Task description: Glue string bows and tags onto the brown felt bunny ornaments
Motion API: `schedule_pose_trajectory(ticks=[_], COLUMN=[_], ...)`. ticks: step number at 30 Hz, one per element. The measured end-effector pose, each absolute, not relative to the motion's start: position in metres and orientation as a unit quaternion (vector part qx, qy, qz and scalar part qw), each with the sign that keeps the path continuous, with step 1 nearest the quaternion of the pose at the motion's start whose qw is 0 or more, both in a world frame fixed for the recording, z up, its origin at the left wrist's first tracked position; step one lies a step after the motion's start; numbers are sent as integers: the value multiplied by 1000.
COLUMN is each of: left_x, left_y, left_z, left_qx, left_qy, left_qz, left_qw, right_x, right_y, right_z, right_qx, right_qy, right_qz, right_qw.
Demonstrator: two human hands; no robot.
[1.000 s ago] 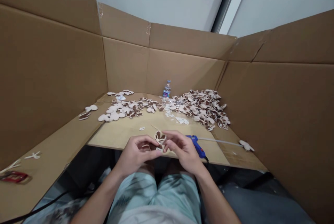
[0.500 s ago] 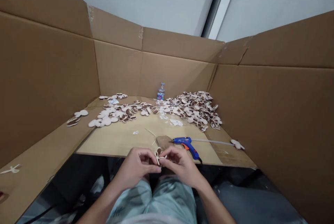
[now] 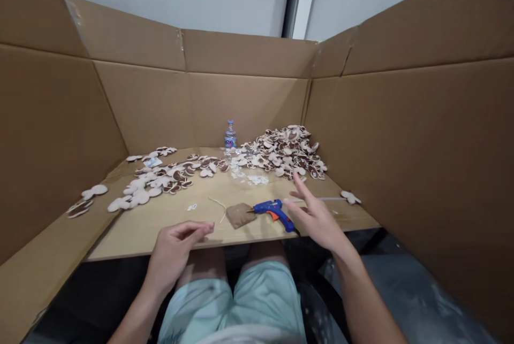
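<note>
My left hand (image 3: 176,245) is over the front edge of the board, its thumb and fingers pressed together with nothing visible between them. My right hand (image 3: 317,218) is raised beside the blue glue gun (image 3: 283,214), fingers stretched out and apart, holding nothing. The glue gun lies on its side, its nozzle over a brown cardboard pad (image 3: 241,215). A thin cream cord (image 3: 217,202) lies left of the pad. Beyond my right hand is a big heap of brown and white felt pieces with cream bows (image 3: 287,151).
More felt pieces (image 3: 148,183) spread over the left side. A plastic bottle (image 3: 230,135) stands at the back near small white tags (image 3: 257,179). A single white piece (image 3: 350,197) lies at right by the glue stick. Tall cardboard walls (image 3: 249,100) enclose the board.
Both hands were together on a small brown piece with a cream bow; it is out of them now. My right hand has moved forward and right and opened. The view has shifted right.
</note>
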State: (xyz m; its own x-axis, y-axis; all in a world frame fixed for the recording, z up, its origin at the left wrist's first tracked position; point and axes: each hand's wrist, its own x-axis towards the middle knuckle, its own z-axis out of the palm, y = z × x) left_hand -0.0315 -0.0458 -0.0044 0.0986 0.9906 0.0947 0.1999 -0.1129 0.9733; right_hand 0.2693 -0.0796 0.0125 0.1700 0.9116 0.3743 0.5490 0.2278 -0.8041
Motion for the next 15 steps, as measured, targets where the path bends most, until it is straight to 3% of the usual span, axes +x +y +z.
schedule_pose_trajectory(ticks=[5,10,15], left_x=[-7,37,86], left_y=[-23,29,85], left_z=[-13,-10,-11], left_qx=[648,772,824], left_qy=[478,443,410], left_qz=[444,388,340], left_qw=[394,238,193], right_x=[272,269,269], right_y=[-75,-37,28], right_z=[6,-4,-11], right_qx=[-601,-639,-634], right_qy=[-679,-734,-764], right_qz=[193,77,40], right_qw=[375,216,112])
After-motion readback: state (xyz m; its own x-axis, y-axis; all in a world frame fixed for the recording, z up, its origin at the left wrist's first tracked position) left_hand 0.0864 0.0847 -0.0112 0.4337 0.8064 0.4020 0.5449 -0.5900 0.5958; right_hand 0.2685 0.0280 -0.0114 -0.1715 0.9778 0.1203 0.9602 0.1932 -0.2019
